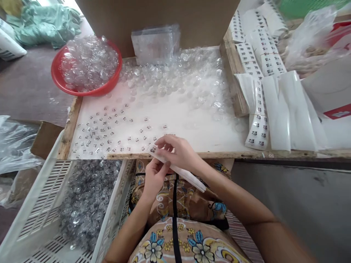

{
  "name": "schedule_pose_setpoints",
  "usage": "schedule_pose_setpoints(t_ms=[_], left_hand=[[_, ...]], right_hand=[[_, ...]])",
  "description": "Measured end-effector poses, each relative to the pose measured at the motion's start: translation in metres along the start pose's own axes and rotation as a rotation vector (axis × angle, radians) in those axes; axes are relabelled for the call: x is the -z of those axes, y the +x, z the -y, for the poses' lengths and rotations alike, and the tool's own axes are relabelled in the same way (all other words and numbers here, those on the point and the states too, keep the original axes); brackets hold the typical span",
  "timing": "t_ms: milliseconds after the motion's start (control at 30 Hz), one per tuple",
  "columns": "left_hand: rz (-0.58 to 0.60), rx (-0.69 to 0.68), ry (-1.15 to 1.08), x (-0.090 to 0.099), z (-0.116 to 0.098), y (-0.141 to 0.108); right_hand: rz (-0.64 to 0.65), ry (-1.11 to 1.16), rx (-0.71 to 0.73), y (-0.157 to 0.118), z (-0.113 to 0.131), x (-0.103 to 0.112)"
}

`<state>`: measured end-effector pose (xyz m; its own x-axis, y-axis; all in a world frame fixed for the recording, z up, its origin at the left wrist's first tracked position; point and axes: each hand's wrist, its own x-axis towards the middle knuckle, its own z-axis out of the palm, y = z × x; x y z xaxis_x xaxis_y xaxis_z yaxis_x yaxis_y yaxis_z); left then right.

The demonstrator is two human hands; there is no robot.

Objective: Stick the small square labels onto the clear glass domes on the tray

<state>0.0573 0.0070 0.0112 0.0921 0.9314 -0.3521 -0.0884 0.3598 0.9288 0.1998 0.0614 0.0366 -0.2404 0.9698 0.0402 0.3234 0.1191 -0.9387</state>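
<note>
Gripping a white sticker strip point(188, 176) between thumb and fingers of the left hand point(155, 179), and pinching the same strip near its printed far end with the right hand point(177, 150), at the near edge of the white board point(175, 117). Sloping from there toward the near right, above the lap. Scattered over the board's left part, small printed clear pieces point(93, 135); along its far side, plain clear pieces point(153, 76). Far left, a red bowl point(56, 73) heaped with more; near left, a white crate point(41, 208) holding a pile. To the right, printed strips point(257, 128).
</note>
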Motion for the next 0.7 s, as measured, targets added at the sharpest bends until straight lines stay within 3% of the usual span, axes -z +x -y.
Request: schedule_pose_setpoints(t_ms=[100,267,467,600,700], left_hand=[[0.0,-0.013,-0.001,0.0,-0.001,0.0],[0.019,-0.024,0.017,0.002,0.0,0.002],[-0.019,-0.093,0.066,0.003,0.001,0.007],[-0.014,-0.08,0.045,0.004,-0.001,0.007],[-0.002,0.024,0.028,0.004,-0.001,0.005]], right_hand=[[-0.055,-0.024,-0.002,0.003,0.007,-0.015],[-0.086,-0.114,-0.021,-0.001,0.003,-0.022],[-0.222,-0.344,0.126,-0.008,-0.003,-0.041],[-0.264,-0.164,0.241,-0.01,0.0,-0.04],[-0.302,0.073,0.165,-0.004,-0.005,-0.01]])
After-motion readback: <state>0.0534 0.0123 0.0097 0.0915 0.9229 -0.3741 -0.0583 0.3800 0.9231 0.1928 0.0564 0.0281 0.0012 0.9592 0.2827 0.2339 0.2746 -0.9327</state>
